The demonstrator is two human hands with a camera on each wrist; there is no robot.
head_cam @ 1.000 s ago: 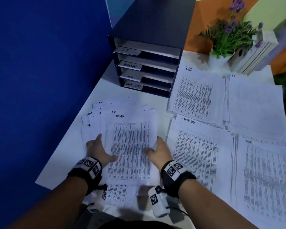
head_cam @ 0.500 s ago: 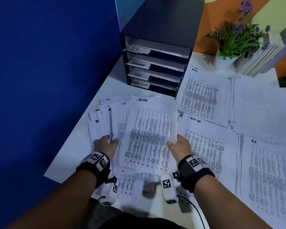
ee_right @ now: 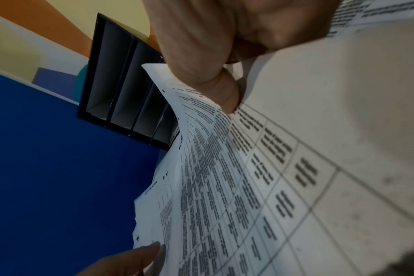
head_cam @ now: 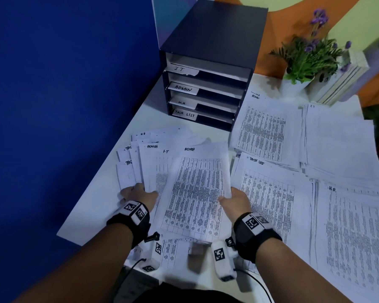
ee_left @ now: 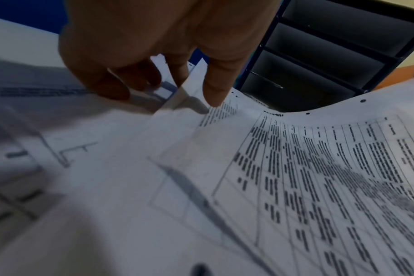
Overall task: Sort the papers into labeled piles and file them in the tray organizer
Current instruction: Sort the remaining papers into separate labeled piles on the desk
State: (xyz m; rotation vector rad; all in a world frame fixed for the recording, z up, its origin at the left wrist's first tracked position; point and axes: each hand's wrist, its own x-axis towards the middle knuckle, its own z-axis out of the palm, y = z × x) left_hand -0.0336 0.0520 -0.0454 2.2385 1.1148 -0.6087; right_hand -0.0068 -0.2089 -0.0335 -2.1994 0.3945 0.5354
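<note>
Head view shows the right hand (head_cam: pixel 235 201) with its grip pinched on the right edge of a sheet headed ADMIN (head_cam: pixel 197 189), thumb on top and fingers underneath, the sheet lifted and bowing above the unsorted fan of papers (head_cam: pixel 144 162) at the near left of the desk (head_cam: pixel 92 215). The left hand (head_cam: pixel 138 193) lies on that fan with fingers out, its grip spread and pressing rather than clamped; the left wrist view shows a fingertip (ee_left: pixel 213 97) down on a page. A single sheet like this looks very light and limp: it sags in the middle, would likely crease under a hard pinch, and slides easily off its neighbours, so an edge hold with the other hand steadying the stack seems the sound way. Handwritten headings on the fanned sheets read ADMIN, I.T, H.R and part of a TASK heading. The tray organizer (head_cam: pixel 208 68) at the back carries labels IT, ADMIN, H.R and TASK LIST, top to bottom. Sorted piles on the right are headed ADMIN (head_cam: pixel 269 125), IT (head_cam: pixel 337 136), TASK LIST (head_cam: pixel 271 193) and H.R (head_cam: pixel 354 226).
</note>
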